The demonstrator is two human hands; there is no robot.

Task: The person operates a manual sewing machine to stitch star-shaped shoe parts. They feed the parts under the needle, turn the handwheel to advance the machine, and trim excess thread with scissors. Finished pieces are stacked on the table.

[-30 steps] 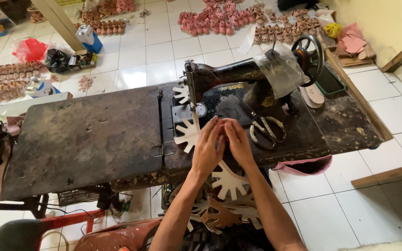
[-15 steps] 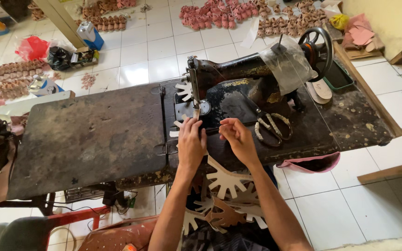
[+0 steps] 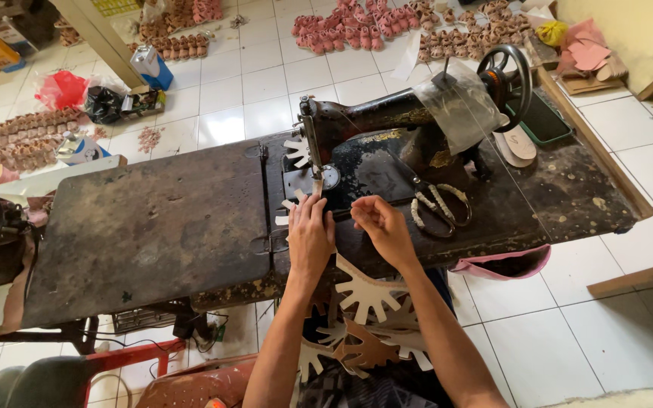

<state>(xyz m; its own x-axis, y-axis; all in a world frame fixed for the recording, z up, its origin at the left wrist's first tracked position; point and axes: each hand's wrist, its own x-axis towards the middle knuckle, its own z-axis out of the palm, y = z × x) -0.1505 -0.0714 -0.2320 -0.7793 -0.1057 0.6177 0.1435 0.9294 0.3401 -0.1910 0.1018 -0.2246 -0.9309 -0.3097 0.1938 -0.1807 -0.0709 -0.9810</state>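
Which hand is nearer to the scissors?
Right. The right hand lies just left of the scissors; the left hand is farther left, by the needle.

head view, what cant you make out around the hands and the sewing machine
- Needle: head view, hidden behind the sewing machine head.
- Piece under the left hand: mostly covered by the palm.
- Right hand fingers: curled, contents too small to tell.
- Pale cut pieces: hang below the table edge, partly hidden by arms.
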